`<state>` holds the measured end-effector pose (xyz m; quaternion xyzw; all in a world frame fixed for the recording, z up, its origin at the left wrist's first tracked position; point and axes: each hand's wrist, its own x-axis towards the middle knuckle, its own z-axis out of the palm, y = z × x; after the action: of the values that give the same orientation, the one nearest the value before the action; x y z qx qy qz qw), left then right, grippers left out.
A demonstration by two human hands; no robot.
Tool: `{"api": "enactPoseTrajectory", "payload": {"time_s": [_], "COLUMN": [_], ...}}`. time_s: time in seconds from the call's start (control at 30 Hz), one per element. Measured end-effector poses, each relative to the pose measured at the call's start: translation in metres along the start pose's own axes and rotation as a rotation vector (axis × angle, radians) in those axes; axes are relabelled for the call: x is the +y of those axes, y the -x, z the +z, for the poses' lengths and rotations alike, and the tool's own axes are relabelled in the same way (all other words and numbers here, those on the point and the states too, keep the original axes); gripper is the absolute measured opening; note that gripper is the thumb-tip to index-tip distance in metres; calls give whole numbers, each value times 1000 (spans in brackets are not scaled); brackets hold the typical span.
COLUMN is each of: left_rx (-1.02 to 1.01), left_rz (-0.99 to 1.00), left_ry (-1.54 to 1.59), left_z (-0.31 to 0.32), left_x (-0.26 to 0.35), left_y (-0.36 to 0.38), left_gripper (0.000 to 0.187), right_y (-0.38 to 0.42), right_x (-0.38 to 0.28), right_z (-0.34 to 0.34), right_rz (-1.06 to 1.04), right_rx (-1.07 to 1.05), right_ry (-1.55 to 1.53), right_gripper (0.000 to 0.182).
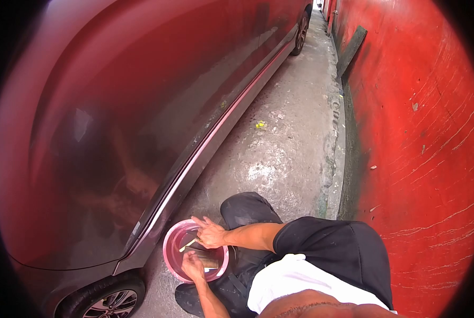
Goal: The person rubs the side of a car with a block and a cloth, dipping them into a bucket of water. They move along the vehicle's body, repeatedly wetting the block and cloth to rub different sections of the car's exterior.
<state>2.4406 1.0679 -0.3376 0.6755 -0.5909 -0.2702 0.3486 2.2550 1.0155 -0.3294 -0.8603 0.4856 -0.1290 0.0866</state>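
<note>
A pink bucket stands on the ground beside the car. My right hand reaches over its far rim, some fingers stretched out near the rim and others at a dark flat piece with a pale edge. My left hand is inside the near part of the bucket, its fingers curled together; what they hold, if anything, is too small to make out. A brownish block-like piece lies low in the bucket next to my left hand.
On the left is a dark red car with a front wheel near me and another wheel far along. A red wall runs on the right, with a dark plank leaning on it. Concrete floor lies between.
</note>
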Motion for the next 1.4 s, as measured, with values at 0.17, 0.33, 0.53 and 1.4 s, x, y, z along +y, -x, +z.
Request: {"api": "enactPoseTrajectory", "payload": {"time_s": [0.17,0.33,0.53,1.4], "left_rx": [30,59,96,78], "left_rz": [60,74,33,168], "left_ry": [70,79,116,-64], "left_z": [7,7,3,-1], "left_x": [-17,-15,-9,4], "left_y": [-2,-2,-1,0], "left_gripper": [17,25,26,19], "right_y": [-1,-2,-1,0], "right_x": [0,2,0,0], "right_z": [2,6,-1,0], "right_rz": [-1,-8,-5,3], "right_rx": [14,-28,-28,-16], "right_ry": [-5,6,4,-22], "right_gripper": [46,51,46,46]}}
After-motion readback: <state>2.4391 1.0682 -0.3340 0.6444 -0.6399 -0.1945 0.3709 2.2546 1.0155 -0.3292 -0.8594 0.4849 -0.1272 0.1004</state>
